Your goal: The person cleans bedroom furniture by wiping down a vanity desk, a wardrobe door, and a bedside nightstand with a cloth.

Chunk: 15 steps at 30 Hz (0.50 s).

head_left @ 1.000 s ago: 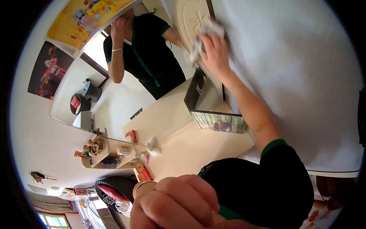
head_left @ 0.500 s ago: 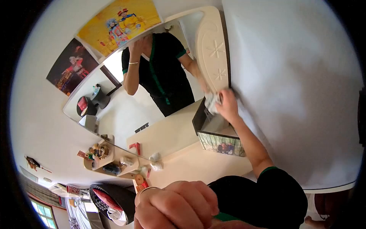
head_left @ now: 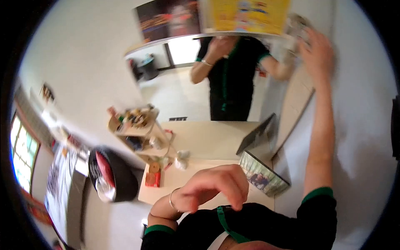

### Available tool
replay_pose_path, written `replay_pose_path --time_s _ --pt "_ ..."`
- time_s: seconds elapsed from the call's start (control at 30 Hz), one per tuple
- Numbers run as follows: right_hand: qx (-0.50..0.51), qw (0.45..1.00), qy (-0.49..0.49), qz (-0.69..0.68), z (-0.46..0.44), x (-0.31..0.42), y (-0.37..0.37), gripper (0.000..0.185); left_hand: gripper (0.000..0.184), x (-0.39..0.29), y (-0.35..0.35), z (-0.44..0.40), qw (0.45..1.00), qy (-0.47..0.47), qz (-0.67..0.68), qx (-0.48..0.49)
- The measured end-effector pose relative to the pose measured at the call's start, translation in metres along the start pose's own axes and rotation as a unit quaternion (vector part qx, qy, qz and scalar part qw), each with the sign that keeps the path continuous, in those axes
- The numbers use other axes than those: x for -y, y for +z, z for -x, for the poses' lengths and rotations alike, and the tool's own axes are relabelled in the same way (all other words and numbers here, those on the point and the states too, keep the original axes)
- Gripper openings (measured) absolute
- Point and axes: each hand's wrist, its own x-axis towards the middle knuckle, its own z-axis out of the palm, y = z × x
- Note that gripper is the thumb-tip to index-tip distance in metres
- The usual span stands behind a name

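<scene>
My right hand (head_left: 318,54) reaches up to the top right corner of the dresser mirror (head_left: 166,98). A crumpled pale grey cloth (head_left: 298,27), blurred by motion, is gripped under its fingers and lies against the mirror's upper edge. Close in front of my chest, my left hand (head_left: 218,187) hangs with loosely bent fingers. Its thumb is apart from the fingers, and nothing shows between them. On the dresser below the right forearm stands an open box (head_left: 262,173) with a photo on its front.
A small corner shelf (head_left: 135,129) with ornaments stands left of the mirror. Small items and a red box (head_left: 153,179) lie on the dresser top (head_left: 204,164). A black round chair (head_left: 112,175) with a red cushion stands left. Two posters (head_left: 250,16) hang above the mirror.
My right hand has moved with the cloth from beside the box up to the mirror's top right corner. My left hand has loosened from a fist. The view has turned.
</scene>
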Motion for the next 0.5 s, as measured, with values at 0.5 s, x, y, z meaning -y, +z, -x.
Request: replay_pose_path --time_s 0.5 --pt "0.027 0.994 0.072 -0.079 0.2 0.009 0.04 0.041 0.041 0.057 -0.036 0.184 0.9 -0.179 -0.003 -0.398"
